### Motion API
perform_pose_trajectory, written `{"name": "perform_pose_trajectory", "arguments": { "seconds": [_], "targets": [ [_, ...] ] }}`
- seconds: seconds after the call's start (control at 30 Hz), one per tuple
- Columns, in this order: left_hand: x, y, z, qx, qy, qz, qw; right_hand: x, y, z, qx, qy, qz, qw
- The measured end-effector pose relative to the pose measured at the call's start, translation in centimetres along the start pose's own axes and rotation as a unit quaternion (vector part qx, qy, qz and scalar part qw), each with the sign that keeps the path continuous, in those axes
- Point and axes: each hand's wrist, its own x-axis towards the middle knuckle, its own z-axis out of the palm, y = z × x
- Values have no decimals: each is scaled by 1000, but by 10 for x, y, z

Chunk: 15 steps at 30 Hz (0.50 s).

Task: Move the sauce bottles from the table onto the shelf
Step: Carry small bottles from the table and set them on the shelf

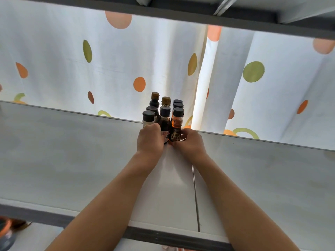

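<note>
Several small sauce bottles with dark or gold caps stand clustered at the back of the white shelf [72,151]. My left hand [149,140] grips a dark sauce bottle [165,122] at the front of the cluster. My right hand [190,142] grips an amber sauce bottle [176,124] with a dark label, right beside the dark one. Both bottles stand upright on the shelf, touching the group. A white-bodied bottle [148,118] stands just left of my left hand. The lower parts of the held bottles are hidden by my fingers.
A white curtain with orange and green dots [108,60] hangs behind the shelf. Another shelf board with a grey edge [181,17] runs overhead. The shelf's grey front edge [163,236] lies under my forearms. A seam [195,196] runs across the shelf board.
</note>
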Motion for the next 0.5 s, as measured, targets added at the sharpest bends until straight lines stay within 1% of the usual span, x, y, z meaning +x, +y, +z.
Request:
{"name": "perform_pose_trajectory", "arguments": {
  "seconds": [0.1,0.37,0.5],
  "targets": [
    [3,-2,0,1,-4,-4,1000,1,-2,-1,4,11,21,1000],
    [3,-4,-1,2,-19,-13,1000,-4,-2,2,-11,9,26,1000],
    [1,-3,-5,12,-38,-25,999,-10,-8,-1,-8,8,35,999]
  ]
}}
